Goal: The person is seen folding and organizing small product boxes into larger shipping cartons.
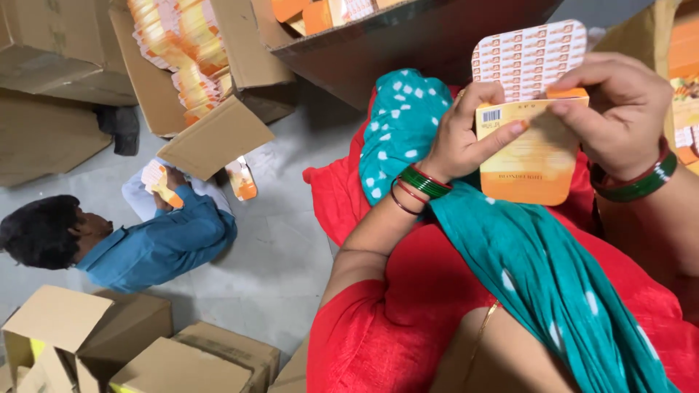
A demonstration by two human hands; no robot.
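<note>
Both my hands hold one small orange and yellow carton (528, 164) up in front of me. My left hand (466, 131) grips its left edge, thumb across the front. My right hand (619, 109) pinches the top right corner, where the open white patterned flap (528, 54) stands up. Green and red bangles circle both wrists. A teal dotted scarf (510, 240) hangs over my red clothing below the carton.
A person in a blue shirt (160, 244) sits on the grey floor at left, handling a flat carton. An open cardboard box (211, 80) holds stacked flat orange cartons. More brown boxes (145, 342) stand at bottom left, another box (408, 29) above me.
</note>
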